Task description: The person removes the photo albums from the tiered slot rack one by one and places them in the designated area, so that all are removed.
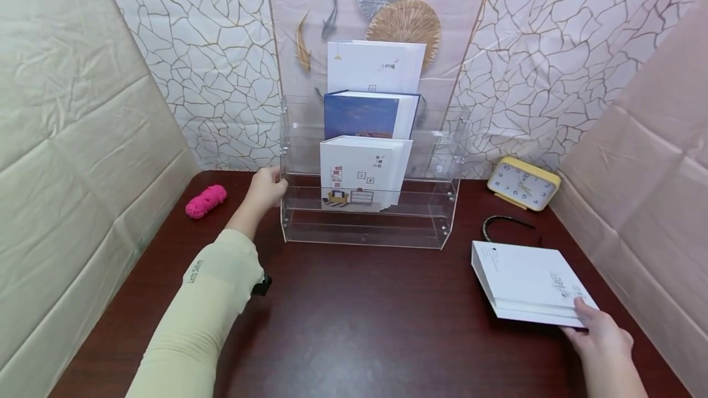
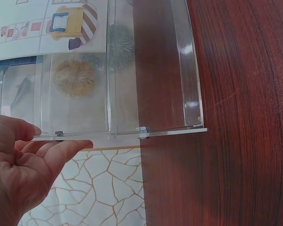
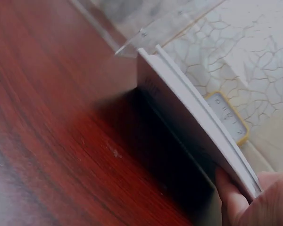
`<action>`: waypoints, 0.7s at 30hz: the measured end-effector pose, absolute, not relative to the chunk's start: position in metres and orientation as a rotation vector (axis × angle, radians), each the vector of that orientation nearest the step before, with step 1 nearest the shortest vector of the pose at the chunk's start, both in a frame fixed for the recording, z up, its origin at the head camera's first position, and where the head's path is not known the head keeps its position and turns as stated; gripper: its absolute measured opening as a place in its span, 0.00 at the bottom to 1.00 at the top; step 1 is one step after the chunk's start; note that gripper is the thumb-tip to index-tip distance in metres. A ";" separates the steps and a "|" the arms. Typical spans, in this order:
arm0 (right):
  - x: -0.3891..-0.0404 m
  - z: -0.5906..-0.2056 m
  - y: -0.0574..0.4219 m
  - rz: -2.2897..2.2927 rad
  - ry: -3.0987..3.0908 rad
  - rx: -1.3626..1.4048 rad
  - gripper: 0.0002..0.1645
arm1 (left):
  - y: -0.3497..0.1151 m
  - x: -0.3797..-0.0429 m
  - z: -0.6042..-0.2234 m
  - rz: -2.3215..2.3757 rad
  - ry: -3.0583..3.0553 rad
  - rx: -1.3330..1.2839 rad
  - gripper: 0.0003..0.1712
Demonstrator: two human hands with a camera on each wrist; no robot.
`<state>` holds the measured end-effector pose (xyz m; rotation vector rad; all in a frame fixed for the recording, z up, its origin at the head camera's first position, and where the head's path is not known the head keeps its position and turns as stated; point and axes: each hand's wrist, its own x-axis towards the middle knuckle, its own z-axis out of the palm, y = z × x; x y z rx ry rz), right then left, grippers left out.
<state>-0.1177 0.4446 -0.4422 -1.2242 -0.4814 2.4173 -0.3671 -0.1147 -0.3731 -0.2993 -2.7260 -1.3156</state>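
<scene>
My left hand [image 1: 265,188] pinches the left side panel of a clear acrylic book rack [image 1: 354,236]. In the left wrist view the thumb lies on the inner face of that panel and the fingers are behind it. Three books stand tiered in the rack: a white one with drawn furniture [image 1: 359,167] in front, a blue-covered one [image 1: 356,114] behind it, and a taller white one [image 1: 354,66] at the back. Off to the right, my right hand [image 1: 603,339] grips a thick white book [image 1: 531,272] by its near right corner, thumb on top. The right wrist view shows this book tilted over its shadow.
A yellow alarm clock [image 1: 524,183] stands at the back right, with a thin dark curved band [image 1: 500,218] lying in front of it. Bright pink yarn [image 1: 206,201] lies at the left. Fabric walls [image 1: 221,66] enclose the dark red wooden table [image 1: 354,318].
</scene>
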 end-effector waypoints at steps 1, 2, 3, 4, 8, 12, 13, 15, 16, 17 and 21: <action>-0.121 -0.442 0.444 2.402 -0.521 -1.232 0.40 | -0.115 -0.367 -0.373 -1.311 -2.727 -0.300 0.26; -0.124 -0.442 0.444 2.387 -0.573 -1.242 0.40 | -0.115 -0.367 -0.373 -1.318 -2.727 -0.298 0.26; -0.126 -0.442 0.443 2.370 -0.616 -1.252 0.41 | -0.114 -0.367 -0.373 -1.325 -2.728 -0.294 0.26; -0.129 -0.443 0.441 2.351 -0.663 -1.264 0.40 | -0.114 -0.367 -0.373 -1.326 -2.730 -0.292 0.26; -0.134 -0.446 0.436 2.267 -0.908 -1.295 0.32 | -0.114 -0.367 -0.371 -1.295 -2.735 -0.288 0.26; -0.136 -0.449 0.429 2.079 -1.332 -1.304 0.24 | -0.114 -0.367 -0.371 -1.278 -2.741 -0.289 0.26; -0.135 -0.450 0.428 2.003 -1.470 -1.307 0.26 | -0.114 -0.367 -0.371 -1.288 -2.742 -0.285 0.26; -0.134 -0.451 0.425 1.856 -1.694 -1.294 0.35 | -0.114 -0.367 -0.371 -1.310 -2.744 -0.278 0.27; -0.133 -0.451 0.424 1.791 -1.780 -1.287 0.40 | -0.114 -0.367 -0.371 -1.319 -2.745 -0.275 0.27; -0.132 -0.451 0.424 1.741 -1.845 -1.275 0.44 | -0.114 -0.367 -0.371 -1.324 -2.746 -0.270 0.28; -0.128 -0.453 0.421 1.697 -1.891 -1.266 0.47 | -0.115 -0.368 -0.373 -1.341 -2.750 -0.266 0.29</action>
